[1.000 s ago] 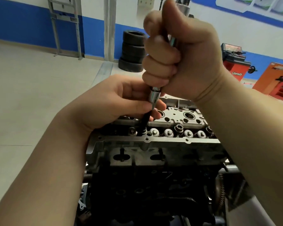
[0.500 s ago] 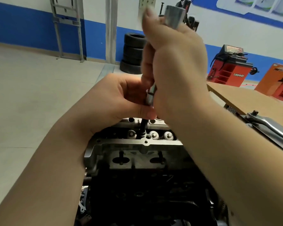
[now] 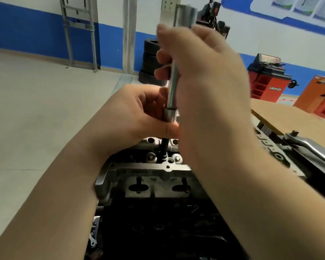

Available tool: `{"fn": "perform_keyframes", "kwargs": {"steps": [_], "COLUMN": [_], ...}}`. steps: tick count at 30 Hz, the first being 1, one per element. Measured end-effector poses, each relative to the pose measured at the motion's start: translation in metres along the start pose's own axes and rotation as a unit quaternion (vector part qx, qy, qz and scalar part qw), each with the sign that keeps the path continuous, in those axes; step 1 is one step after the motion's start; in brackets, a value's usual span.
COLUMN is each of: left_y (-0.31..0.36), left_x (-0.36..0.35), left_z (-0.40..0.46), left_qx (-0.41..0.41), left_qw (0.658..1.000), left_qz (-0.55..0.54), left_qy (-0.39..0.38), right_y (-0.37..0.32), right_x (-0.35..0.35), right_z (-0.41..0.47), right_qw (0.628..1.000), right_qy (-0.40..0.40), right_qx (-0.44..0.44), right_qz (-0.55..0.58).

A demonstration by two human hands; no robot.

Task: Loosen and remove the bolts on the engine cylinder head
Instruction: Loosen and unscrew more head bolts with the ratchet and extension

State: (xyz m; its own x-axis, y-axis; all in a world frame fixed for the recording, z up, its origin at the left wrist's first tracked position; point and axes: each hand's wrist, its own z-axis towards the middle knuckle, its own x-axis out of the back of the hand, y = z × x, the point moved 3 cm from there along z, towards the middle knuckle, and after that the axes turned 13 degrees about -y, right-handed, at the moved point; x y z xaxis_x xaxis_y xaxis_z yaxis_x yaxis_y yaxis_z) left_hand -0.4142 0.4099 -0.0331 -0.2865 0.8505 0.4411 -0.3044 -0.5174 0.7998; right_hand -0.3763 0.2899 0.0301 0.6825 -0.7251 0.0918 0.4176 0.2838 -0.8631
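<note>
Head view: both hands, left hand (image 3: pixel 139 113) and right hand (image 3: pixel 210 87), around upright extension bar (image 3: pixel 172 91).

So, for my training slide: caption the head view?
Both hands, left hand and right hand, grip a socket extension upright over the cylinder head.

left hand (image 3: pixel 139 111): low, fingers curled, thumb pinching inward | right hand (image 3: pixel 204 81): raised above it, fist closed, blurred | forearms: both reach forward, converging
</note>
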Motion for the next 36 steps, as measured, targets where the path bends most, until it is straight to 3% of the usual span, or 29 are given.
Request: {"fn": "perform_keyframes", "kwargs": {"steps": [3,5,7,10,11,14,16,18,21,23,27,29,31,34,36], "left_y": [-0.015,-0.01,-0.005,-0.014,-0.015,-0.013,-0.009,-0.007,0.001,0.003,-0.008,-0.011,-0.009,-0.003,0.0], "left_x": [0.0,0.0,0.002,0.006,0.005,0.006,0.005,0.003,0.003,0.0,0.005,0.006,0.006,0.005,0.004], "left_z": [-0.01,-0.004,-0.006,-0.006,-0.005,-0.002,-0.001,0.0,-0.002,-0.004,-0.007,-0.006,-0.004,-0.001,-0.001], "left_qx": [0.024,0.017,-0.015,-0.044,-0.049,-0.043,-0.051,-0.063,-0.041,-0.069,-0.064,-0.065,-0.059,-0.069,-0.078], "left_qw": [0.999,0.998,0.986,0.979,0.982,0.991,0.993,0.995,0.999,0.994,0.984,0.985,0.988,0.992,0.995], "left_qz": [-0.021,-0.04,-0.069,-0.144,-0.138,-0.103,-0.081,-0.054,-0.002,-0.054,-0.156,-0.146,-0.131,-0.104,-0.061], "left_qy": [0.013,-0.051,-0.15,-0.135,-0.118,-0.076,-0.067,-0.049,-0.033,-0.065,-0.062,-0.058,-0.05,-0.033,-0.005], "right_y": [0.0,0.0,0.0,-0.006,-0.006,0.0,0.0,0.001,0.001,-0.001,-0.003,-0.003,0.002,0.003,0.006], "right_x": [-0.013,-0.011,-0.004,0.002,0.003,0.012,0.013,0.009,-0.002,-0.003,0.001,0.004,0.012,0.013,0.005], "right_z": [-0.001,0.009,0.026,0.036,0.036,0.035,0.025,0.014,0.008,0.018,0.041,0.04,0.037,0.023,0.013], "right_qw": [0.999,0.998,0.996,0.939,0.926,0.962,0.992,0.999,0.998,0.999,0.973,0.952,0.97,0.999,0.997], "right_qy": [0.013,0.01,-0.081,-0.308,-0.334,-0.197,-0.053,0.025,0.032,0.007,-0.211,-0.259,-0.179,0.009,0.053], "right_qx": [0.04,0.056,0.008,-0.107,-0.113,-0.092,-0.025,0.02,0.052,0.054,-0.054,-0.081,-0.078,0.027,0.057], "right_qz": [-0.029,-0.02,0.03,0.114,0.137,0.164,0.109,0.044,-0.014,-0.001,0.081,0.14,0.143,0.045,0.022]}}
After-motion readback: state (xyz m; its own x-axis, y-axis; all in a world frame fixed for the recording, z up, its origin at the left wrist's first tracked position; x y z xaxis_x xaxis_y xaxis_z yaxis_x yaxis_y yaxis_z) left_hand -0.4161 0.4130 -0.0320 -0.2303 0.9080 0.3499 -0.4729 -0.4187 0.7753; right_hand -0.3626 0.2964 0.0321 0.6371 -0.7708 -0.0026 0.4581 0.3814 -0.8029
